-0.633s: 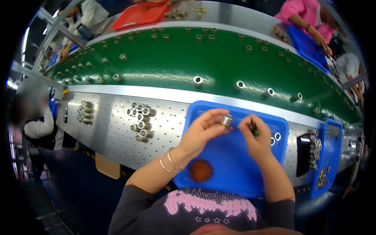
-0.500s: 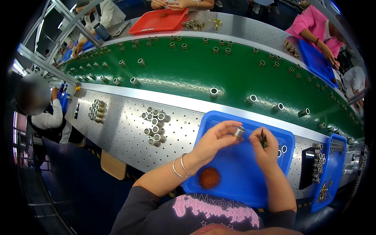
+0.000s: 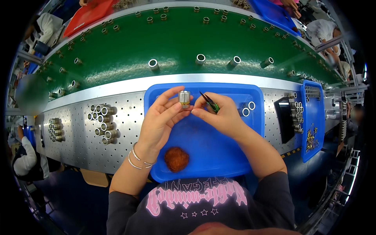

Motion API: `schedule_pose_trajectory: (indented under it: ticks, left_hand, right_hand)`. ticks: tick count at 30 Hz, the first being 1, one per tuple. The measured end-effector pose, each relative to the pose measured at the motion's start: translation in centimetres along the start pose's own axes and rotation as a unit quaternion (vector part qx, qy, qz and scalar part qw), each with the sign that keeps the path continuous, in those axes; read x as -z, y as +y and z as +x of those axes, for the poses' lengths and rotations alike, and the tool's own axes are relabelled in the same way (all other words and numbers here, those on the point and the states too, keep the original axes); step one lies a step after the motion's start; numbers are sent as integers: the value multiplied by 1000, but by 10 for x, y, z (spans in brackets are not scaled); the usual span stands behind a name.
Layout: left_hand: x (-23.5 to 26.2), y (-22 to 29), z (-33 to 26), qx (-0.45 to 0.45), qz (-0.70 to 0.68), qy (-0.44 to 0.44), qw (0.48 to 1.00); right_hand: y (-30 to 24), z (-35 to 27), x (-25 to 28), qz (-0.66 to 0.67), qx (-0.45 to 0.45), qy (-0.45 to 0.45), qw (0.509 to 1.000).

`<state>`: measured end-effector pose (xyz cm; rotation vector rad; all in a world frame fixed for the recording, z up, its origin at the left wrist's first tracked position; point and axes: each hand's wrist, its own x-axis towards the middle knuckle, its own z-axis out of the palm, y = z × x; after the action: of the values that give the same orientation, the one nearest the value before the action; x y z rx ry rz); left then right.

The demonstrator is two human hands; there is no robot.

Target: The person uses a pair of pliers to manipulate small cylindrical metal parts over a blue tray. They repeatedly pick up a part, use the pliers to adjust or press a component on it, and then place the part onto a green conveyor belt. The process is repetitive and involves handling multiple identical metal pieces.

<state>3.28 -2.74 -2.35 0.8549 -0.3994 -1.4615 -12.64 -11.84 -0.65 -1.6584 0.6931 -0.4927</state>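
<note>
While over blue tray (image 3: 219,147), left hand (image 3: 159,117) tight on metal cylinder (image 3: 183,97), right hand (image 3: 226,117) on pointed tool (image 3: 212,105).

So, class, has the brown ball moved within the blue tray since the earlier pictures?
No: the brown ball lies by the same near-left corner of the blue tray.

A broad, glossy green surface (image 3: 180,43) curves across the upper half of the frame, with a pale streak of glare (its bend partly the wide lens's doing). Along its near edge runs a light metal rail (image 3: 188,78), and below that a silvery worktop (image 3: 129,129) dotted with holes. At lower left a tan stool seat (image 3: 95,178) stands over the dark blue floor (image 3: 78,199). Metal framing (image 3: 335,41) slants at upper right; a bright light strip (image 3: 355,168) glows at lower right.
</note>
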Motion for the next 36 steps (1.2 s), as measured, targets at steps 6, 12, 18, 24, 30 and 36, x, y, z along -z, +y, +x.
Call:
schedule_pose_trajectory:
  ticks: [6, 12, 18, 24, 30, 36]
  left_hand:
    - [-1, 2, 0, -3, 3, 2, 1000]
    - [1, 0, -2, -8, 61, -8, 998]
    - [-4, 1, -3, -7, 93, -14, 996]
    - [-1, 0, -2, -10, 66, -19, 998]
    - [-1, 0, -3, -14, 65, -23, 997]
    - [0, 1, -2, 6, 28, -16, 999]
  right_hand:
    - [-5, 0, 1, 4, -29, 13, 999]
    - [-11, 0, -1, -30, -26, 67, 997]
    - [2, 2, 0, -58, 87, 99, 990]
    - [-3, 1, 2, -91, 69, 99, 989]
    - [0, 1, 2, -95, 96, 103, 985]
    - [-3, 0, 1, -69, 84, 89, 990]
